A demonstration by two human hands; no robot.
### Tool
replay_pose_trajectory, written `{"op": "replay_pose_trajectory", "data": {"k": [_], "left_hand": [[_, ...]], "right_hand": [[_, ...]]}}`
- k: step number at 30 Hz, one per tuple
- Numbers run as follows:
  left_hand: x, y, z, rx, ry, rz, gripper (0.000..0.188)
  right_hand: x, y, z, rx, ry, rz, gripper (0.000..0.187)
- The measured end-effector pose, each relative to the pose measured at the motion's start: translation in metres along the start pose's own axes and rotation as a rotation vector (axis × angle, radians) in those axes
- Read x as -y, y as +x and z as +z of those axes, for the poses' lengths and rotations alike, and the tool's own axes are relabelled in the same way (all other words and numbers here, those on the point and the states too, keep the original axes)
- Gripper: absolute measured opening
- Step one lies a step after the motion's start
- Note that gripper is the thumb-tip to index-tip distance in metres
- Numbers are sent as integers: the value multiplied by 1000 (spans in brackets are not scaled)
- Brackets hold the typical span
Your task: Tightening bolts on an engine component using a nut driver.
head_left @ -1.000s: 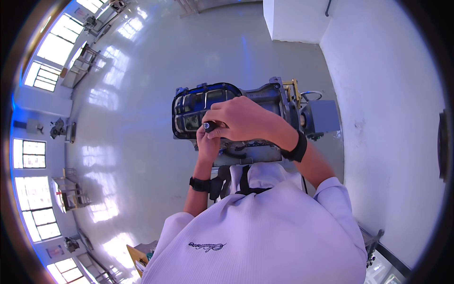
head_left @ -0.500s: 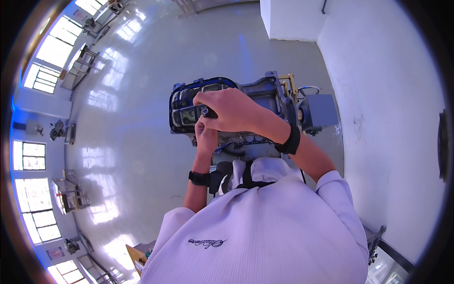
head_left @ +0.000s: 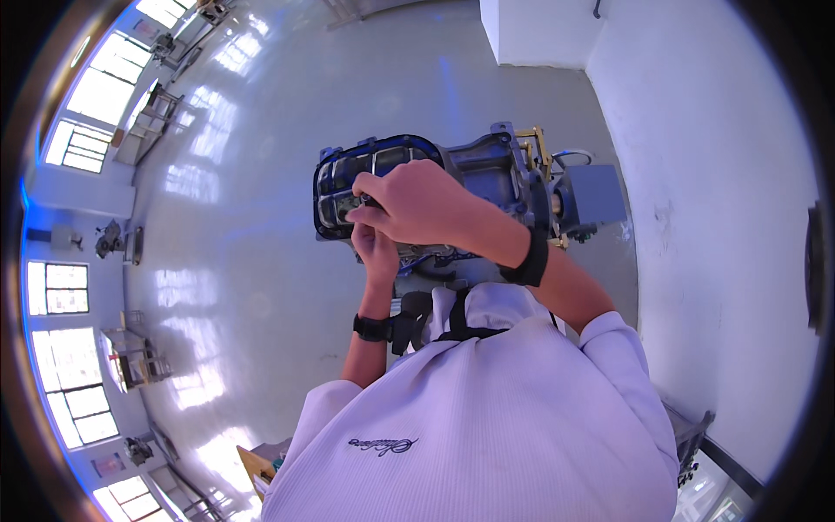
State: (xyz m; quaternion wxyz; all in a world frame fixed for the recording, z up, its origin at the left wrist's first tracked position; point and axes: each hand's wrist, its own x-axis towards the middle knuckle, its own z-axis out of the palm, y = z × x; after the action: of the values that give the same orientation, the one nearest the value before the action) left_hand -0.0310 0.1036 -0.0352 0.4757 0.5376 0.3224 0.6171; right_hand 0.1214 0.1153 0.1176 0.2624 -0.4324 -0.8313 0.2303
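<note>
An engine block (head_left: 485, 176) lies in front of me with a dark, ribbed oil pan (head_left: 383, 159) on top at its left. My right hand (head_left: 419, 202) is curled over the pan's near part, closed round a short dark tool (head_left: 372, 201). Most of that tool is hidden by the fingers, so its kind does not show. Just below, my left hand (head_left: 375, 252) is held up against the right hand at the pan's near edge. Its fingertips are pinched together, and what they hold is hidden.
A grey box (head_left: 596, 194) and brass-coloured brackets (head_left: 532, 143) sit at the engine's right end. The white wall (head_left: 696, 200) rises beyond them. Workbenches (head_left: 135, 357) line the windowed left side. A wooden board (head_left: 255, 467) shows at lower left.
My right hand has shifted slightly left, its fingers covering more of the dark tool. The left hand has tucked closer beneath it. The view has moved slightly.
</note>
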Motion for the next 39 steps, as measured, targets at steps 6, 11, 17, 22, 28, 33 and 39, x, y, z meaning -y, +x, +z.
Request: {"op": "replay_pose_trajectory", "data": {"k": [6, 11, 17, 22, 28, 33, 39], "left_hand": [[-31, 14, 23, 94, -252, -157, 30], [-14, 6, 25, -117, -168, -88, 26], [3, -4, 4, -20, 118, 21, 29], [-15, 18, 14, 90, -100, -127, 39], [-1, 33, -13, 495, -496, -301, 48], [-13, 21, -15, 291, -305, -408, 44], [-19, 14, -5, 218, -125, -287, 32]], "right_hand": [[-28, -8, 0, -143, 156, -160, 28], [-21, -5, 22, -170, 44, -29, 30], [-21, -1, 11, -149, 85, -149, 25], [-50, 5, 11, -310, 298, -478, 30], [-44, 2, 3, 164, 609, -31, 26], [-24, -17, 26, -264, 304, -161, 21], [-9, -19, 42, -434, 124, -12, 20]]}}
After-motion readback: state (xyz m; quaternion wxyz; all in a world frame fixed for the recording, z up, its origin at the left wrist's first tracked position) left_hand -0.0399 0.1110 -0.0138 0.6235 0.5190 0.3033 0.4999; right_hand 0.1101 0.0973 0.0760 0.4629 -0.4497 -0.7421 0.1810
